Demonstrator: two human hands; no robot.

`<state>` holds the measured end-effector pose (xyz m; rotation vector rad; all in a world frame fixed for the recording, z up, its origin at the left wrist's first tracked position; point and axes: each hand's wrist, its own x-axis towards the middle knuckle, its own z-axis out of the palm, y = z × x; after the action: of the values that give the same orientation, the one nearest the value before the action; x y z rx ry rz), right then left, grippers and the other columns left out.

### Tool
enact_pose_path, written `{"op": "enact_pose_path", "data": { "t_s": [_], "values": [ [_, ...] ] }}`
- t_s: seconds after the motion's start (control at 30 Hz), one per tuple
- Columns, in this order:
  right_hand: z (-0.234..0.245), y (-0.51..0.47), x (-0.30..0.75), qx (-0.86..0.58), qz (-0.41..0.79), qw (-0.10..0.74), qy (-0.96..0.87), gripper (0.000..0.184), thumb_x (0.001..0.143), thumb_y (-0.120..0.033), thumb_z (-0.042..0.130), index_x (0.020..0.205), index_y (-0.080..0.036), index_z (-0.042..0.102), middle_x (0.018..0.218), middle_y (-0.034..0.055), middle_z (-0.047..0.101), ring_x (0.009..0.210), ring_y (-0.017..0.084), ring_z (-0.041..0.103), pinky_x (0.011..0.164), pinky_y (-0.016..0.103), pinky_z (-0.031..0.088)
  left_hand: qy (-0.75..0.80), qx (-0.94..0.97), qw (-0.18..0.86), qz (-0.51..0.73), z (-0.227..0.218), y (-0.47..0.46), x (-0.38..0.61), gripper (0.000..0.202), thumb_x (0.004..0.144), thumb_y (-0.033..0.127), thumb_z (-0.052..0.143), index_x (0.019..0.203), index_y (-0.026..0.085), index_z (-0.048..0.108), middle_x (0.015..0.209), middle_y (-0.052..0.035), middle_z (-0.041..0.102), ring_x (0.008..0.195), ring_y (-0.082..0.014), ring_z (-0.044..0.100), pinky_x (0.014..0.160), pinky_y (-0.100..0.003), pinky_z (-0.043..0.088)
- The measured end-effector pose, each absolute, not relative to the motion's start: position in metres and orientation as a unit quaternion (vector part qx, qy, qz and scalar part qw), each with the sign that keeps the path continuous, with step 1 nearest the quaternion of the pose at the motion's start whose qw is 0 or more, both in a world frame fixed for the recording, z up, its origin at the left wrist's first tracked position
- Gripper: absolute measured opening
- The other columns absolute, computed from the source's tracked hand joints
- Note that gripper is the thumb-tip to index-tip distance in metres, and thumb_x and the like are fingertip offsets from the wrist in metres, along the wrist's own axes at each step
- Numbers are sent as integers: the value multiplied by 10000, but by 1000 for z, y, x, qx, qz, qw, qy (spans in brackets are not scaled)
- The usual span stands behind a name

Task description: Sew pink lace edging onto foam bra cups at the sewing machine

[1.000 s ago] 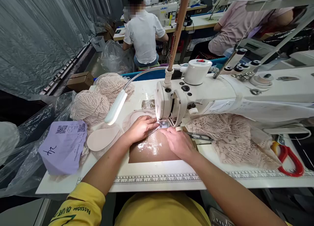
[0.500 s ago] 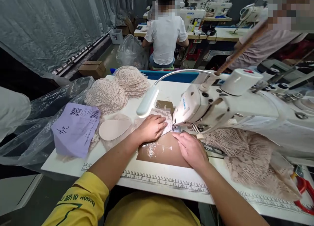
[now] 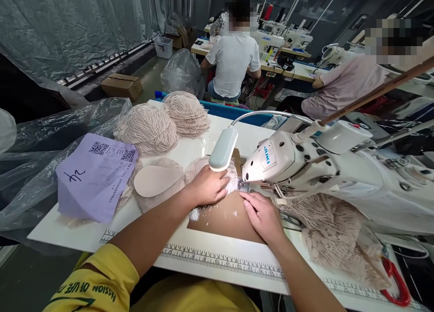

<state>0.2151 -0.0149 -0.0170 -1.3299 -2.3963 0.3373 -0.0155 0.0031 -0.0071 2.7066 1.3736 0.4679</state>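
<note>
A beige lace piece (image 3: 232, 180) lies under the needle area of a white sewing machine (image 3: 281, 163). My left hand (image 3: 208, 186) rests on its left part with bent fingers closed on the fabric. Just in front of the needle, my right hand (image 3: 264, 216) lies low with its fingers stretched out, the index fingertip near the lace edge. Beneath both hands is a shiny brown plate (image 3: 220, 221). A small white lamp (image 3: 224, 150) hangs over my left hand and hides part of the lace. The exact stitching point is too small to make out.
Stacked lace cups (image 3: 145, 130) stand at the back left, near a smooth beige teardrop pad (image 3: 158, 178) and a purple paper (image 3: 96, 181). Right of the machine bed lies a lace heap (image 3: 335, 235), with a red handle (image 3: 395, 282) beside it. Two people sit beyond the table.
The view has shifted and tilted. My left hand's fingers are more bent than before and drawn slightly back from the needle. My right hand stays beside the needle area.
</note>
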Motion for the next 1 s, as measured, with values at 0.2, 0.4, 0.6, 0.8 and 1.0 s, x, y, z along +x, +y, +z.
{"op": "enact_pose_path", "data": {
  "t_s": [0.2, 0.4, 0.6, 0.8, 1.0],
  "values": [
    [-17, -15, 215, -472, 126, 196, -850, 316, 928, -220, 407, 1116, -220, 661, 1011, 60, 686, 837, 181, 655, 705, 292, 502, 468, 868, 32, 163, -9, 4, -16, 347, 853, 390, 530, 1113, 175, 612, 1208, -144, 563, 1137, -324, 489, 916, -463, 406],
    [-13, -15, 213, -475, 121, 184, -852, 315, 916, -195, 419, 1112, -210, 665, 998, 55, 689, 786, 172, 646, 697, 282, 486, 560, 820, 51, 108, 10, -3, -13, 494, 813, 591, 519, 958, 141, 661, 1036, -160, 627, 966, -335, 571, 773, -435, 457],
    [-13, -15, 214, -482, 135, 193, -844, 318, 912, -192, 417, 1105, -214, 670, 993, 46, 696, 824, 178, 648, 727, 291, 486, 575, 801, 120, 117, 26, -12, -7, 339, 861, 481, 478, 860, 176, 625, 868, -79, 627, 791, -239, 599, 663, -323, 439],
    [-11, -16, 223, -503, 171, 208, -821, 339, 928, -230, 404, 1136, -189, 668, 980, 60, 714, 874, 197, 649, 758, 313, 499, 588, 766, 236, 108, 21, -6, -13, 92, 778, 272, 532, 759, 190, 566, 718, -30, 585, 682, -198, 536, 587, -276, 340],
    [5, -22, 273, -574, 53, 81, -813, 318, 903, -202, 441, 1115, -147, 671, 1088, 108, 682, 951, 254, 632, 790, 362, 509, 506, 736, 433, 125, 29, -13, -20, 203, 779, 305, 573, 688, 184, 436, 621, 38, 493, 555, -103, 411, 498, -214, 260]
  ]
}}
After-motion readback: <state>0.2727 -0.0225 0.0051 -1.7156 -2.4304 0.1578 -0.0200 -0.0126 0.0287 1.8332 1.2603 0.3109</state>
